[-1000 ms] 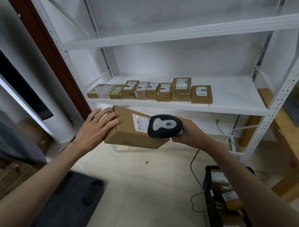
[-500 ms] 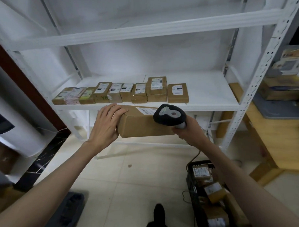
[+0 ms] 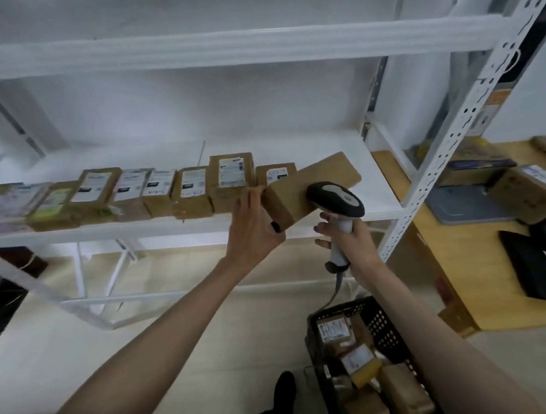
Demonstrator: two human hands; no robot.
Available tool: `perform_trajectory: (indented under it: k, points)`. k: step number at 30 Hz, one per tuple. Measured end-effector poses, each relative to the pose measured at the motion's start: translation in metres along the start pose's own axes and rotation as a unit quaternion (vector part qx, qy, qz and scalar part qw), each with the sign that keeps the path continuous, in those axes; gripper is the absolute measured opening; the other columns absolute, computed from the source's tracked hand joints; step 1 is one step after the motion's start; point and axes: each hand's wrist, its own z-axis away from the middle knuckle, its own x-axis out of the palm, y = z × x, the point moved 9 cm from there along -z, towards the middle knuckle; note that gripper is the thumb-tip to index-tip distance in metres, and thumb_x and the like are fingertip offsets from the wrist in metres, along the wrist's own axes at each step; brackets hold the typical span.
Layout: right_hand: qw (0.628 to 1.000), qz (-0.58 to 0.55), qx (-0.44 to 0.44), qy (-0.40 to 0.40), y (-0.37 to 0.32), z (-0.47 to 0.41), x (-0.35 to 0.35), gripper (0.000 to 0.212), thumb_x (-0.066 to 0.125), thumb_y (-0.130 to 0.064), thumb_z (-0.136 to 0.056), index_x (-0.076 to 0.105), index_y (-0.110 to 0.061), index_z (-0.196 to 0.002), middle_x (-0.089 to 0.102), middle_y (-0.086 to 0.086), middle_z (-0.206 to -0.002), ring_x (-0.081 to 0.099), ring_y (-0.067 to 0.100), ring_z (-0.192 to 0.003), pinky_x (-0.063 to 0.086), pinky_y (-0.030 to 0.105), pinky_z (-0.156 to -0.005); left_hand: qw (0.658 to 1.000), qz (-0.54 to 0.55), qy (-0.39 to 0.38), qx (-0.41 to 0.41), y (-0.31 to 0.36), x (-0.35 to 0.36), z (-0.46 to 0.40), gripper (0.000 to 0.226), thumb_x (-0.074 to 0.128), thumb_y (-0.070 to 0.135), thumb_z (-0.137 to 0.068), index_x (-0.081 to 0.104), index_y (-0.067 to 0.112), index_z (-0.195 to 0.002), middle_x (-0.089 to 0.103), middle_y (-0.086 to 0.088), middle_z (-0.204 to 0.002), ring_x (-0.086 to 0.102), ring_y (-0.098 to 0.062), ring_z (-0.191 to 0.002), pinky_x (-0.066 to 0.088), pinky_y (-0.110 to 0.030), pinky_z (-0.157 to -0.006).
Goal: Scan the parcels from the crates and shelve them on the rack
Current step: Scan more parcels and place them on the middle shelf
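My left hand grips the near end of a long brown parcel, which lies tilted over the front edge of the white rack shelf, right of a row of several labelled brown parcels. My right hand holds a black and grey barcode scanner by its white handle, its head right in front of the parcel. A black plastic crate with several more parcels stands on the floor at the lower right.
The rack's perforated white upright stands right of my hands, and an upper shelf beam runs overhead. A wooden table with boxes and dark items stands to the right. The scanner cable hangs toward the crate.
My left hand has lifted the long parcel up from below shelf height onto the shelf's front edge, right of the row. The scanner hand moved along beside it. The view has shifted right.
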Motion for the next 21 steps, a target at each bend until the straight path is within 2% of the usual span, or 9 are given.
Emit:
perform_trajectory:
  k: [3,5,9,14,18,21]
  points:
    - [0.999,-0.028,0.013,0.021,-0.002,-0.043,-0.005,0.058,0.082,-0.026,-0.074,0.065,-0.012,-0.128,0.074,0.004,-0.113,0.068,0.03,-0.113,0.06,0.038,-0.083,0.998,0.038,-0.022,-0.038,-0.007,0.042,-0.038,0.108,0.096,0.032,-0.059,0.033,0.009,-0.144,0.039,-0.012,-0.144,0.042,-0.031,-0.129,0.051,-0.047,-0.098]
    - [0.998,-0.04,0.017,0.036,-0.003,-0.071,-0.009,0.062,0.083,-0.026,-0.075,0.062,-0.008,-0.131,0.073,0.003,-0.11,0.067,0.033,-0.114,0.058,0.038,-0.083,0.996,0.054,-0.033,-0.063,-0.013,0.066,-0.06,0.11,0.096,0.035,-0.06,0.031,0.009,-0.145,0.039,-0.012,-0.144,0.044,-0.031,-0.127,0.052,-0.049,-0.096]
    - [0.997,-0.043,0.032,0.063,0.004,-0.122,-0.016,0.055,0.08,-0.023,-0.082,0.061,-0.017,-0.133,0.073,0.004,-0.118,0.069,0.028,-0.112,0.06,0.042,-0.088,0.99,0.091,-0.051,-0.094,-0.022,0.114,-0.093,0.114,0.092,0.039,-0.064,0.025,0.008,-0.15,0.037,-0.012,-0.149,0.041,-0.032,-0.131,0.044,-0.045,-0.105]
    - [0.994,-0.062,0.038,0.083,0.021,-0.176,-0.029,0.044,0.074,-0.013,-0.091,0.06,-0.018,-0.133,0.074,0.003,-0.118,0.069,0.027,-0.113,0.06,0.044,-0.09,0.973,0.167,-0.082,-0.138,-0.034,0.174,-0.115,0.103,0.091,0.025,-0.069,0.026,0.008,-0.147,0.036,-0.013,-0.144,0.042,-0.03,-0.128,0.048,-0.047,-0.103]
    - [0.993,-0.042,0.053,0.096,0.037,-0.208,-0.041,0.052,0.074,-0.015,-0.09,0.055,-0.018,-0.139,0.069,0.009,-0.127,0.064,0.031,-0.119,0.053,0.052,-0.102,0.961,0.206,-0.104,-0.155,-0.044,0.214,-0.12,0.105,0.093,0.022,-0.065,0.023,0.013,-0.143,0.031,-0.009,-0.14,0.042,-0.023,-0.126,0.048,-0.04,-0.105]
    - [0.99,-0.049,0.068,0.109,0.05,-0.225,-0.048,0.056,0.074,-0.014,-0.09,0.052,-0.018,-0.142,0.065,0.012,-0.131,0.062,0.034,-0.121,0.052,0.052,-0.104,0.954,0.221,-0.13,-0.158,-0.05,0.235,-0.126,0.107,0.094,0.024,-0.064,0.021,0.02,-0.142,0.026,0.002,-0.135,0.037,-0.012,-0.123,0.042,-0.028,-0.105]
